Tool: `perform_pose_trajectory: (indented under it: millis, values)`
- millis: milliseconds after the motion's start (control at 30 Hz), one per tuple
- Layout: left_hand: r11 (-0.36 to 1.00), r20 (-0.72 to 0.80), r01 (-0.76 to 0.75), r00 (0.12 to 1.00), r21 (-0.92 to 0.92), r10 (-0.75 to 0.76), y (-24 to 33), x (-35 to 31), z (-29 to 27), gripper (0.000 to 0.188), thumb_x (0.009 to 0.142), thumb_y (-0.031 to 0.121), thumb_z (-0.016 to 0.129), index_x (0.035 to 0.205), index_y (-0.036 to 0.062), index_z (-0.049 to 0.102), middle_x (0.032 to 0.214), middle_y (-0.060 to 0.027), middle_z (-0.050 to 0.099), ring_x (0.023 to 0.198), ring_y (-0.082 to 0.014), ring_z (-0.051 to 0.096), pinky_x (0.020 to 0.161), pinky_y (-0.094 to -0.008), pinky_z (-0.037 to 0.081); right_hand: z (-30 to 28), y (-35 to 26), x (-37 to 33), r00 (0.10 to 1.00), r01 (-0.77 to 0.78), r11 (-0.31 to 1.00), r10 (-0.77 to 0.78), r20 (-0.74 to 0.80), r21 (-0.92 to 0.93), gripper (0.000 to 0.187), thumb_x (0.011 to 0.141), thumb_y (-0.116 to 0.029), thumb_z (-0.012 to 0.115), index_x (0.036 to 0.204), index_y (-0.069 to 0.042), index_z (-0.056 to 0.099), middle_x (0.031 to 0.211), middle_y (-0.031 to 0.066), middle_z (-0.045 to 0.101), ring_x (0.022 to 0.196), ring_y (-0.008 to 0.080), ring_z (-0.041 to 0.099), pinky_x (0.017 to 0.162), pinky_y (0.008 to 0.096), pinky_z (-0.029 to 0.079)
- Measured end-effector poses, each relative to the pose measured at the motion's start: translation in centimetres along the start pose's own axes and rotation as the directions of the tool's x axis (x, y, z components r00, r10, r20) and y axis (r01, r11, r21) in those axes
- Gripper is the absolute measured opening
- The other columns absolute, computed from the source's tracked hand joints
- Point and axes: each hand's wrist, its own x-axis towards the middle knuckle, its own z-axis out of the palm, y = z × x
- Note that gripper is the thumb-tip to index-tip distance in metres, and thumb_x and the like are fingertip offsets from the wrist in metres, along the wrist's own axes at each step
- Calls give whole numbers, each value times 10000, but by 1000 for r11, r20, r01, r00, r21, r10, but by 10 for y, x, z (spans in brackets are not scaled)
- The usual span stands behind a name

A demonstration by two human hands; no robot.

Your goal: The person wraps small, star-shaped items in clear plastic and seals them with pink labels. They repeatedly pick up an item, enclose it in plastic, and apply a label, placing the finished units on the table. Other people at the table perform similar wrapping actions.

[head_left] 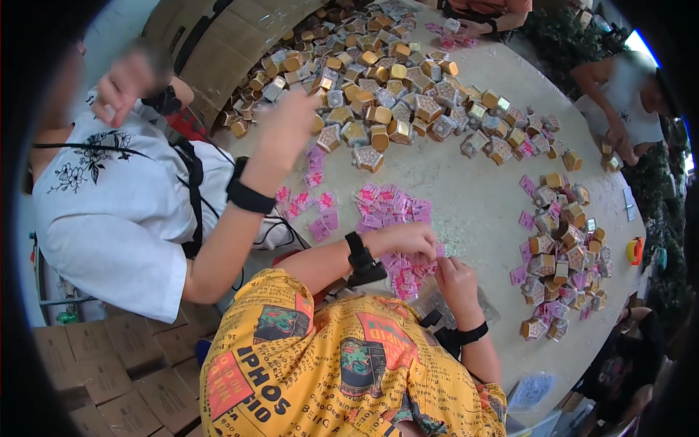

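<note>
Both my hands meet over the table (444, 156) in front of me. My left hand (411, 240) is closed, its fingertips pinching a small pink printed card (440, 250). Close beside it, my right hand (457, 280) is closed too, thumb and finger at the edge of the same card. Beneath and around my left hand lies a loose heap of pink cards (393, 206), reaching down toward my chest. A clear plastic bag (486, 306) lies partly under my right wrist.
Many gold, faceted wrapped boxes (378, 114) cover the far table. Another pile of boxes (564, 255), mixed with pink cards, lies right, near a yellow-and-red tape roll (635, 251). A white-shirted person (116, 189) works close at left; others sit around. Cartons (131, 364) stand lower left.
</note>
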Motion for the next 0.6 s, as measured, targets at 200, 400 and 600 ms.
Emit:
perform_pose_trajectory:
  millis: [200,400,600]
  values:
    - [229,-619,669,428,707,659,-5,13,-105,63,741,129,608,781,99,645,894,-63,608,889,-206,572,766,-345,486,2,8,-2,987,-86,989,101,-123,124,82,756,-77,620,821,-33,596,725,138,586,620,339,590,547,412,481]
    - [-152,420,-413,702,898,575,138,-22,-97,235,800,140,555,1029,105,594,1158,-56,523,1080,-196,503,886,-347,446,-8,2,-11,982,-170,969,182,-55,181,73,763,-78,618,820,-35,604,731,151,593,634,341,591,568,410,478]
    - [-2,-174,209,822,978,542,42,-30,-117,382,844,238,566,1182,66,518,1198,-91,532,1110,-233,528,911,-407,456,-10,2,-14,970,-211,935,235,-55,287,85,773,-82,615,824,-14,616,730,163,606,649,345,600,588,404,486]
